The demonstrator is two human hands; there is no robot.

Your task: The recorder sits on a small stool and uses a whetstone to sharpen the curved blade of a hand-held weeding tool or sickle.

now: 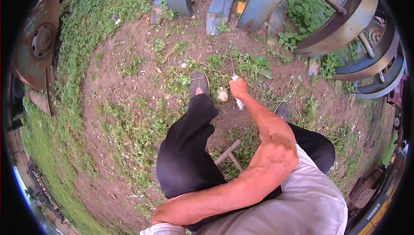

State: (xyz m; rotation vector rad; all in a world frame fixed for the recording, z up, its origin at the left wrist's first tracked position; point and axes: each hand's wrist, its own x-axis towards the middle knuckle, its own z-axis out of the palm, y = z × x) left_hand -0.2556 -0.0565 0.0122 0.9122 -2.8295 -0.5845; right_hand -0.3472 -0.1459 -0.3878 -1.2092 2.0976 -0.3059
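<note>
My right hand [238, 88] is closed around the white-wrapped handle [239, 103] of a thin tool. Its narrow dark metal shaft [232, 58] points away from me, low over soil and cut weeds; what its far end looks like is too fine to tell. Just left of that fist a pale, roundish lump [222, 94] lies on the dirt. My left arm crosses my lap, and my left hand [278, 151] grips my right arm near the elbow, its fingertips partly hidden. Pulled-up weeds [254, 65] lie beyond the right hand.
Between my bent legs a T-shaped wooden piece [230, 154] rests on the ground. Curved blue metal blades [336, 32] of a machine stand at the far right, and upright metal plates [267, 2] ahead. A rusty panel [41, 41] is at the left.
</note>
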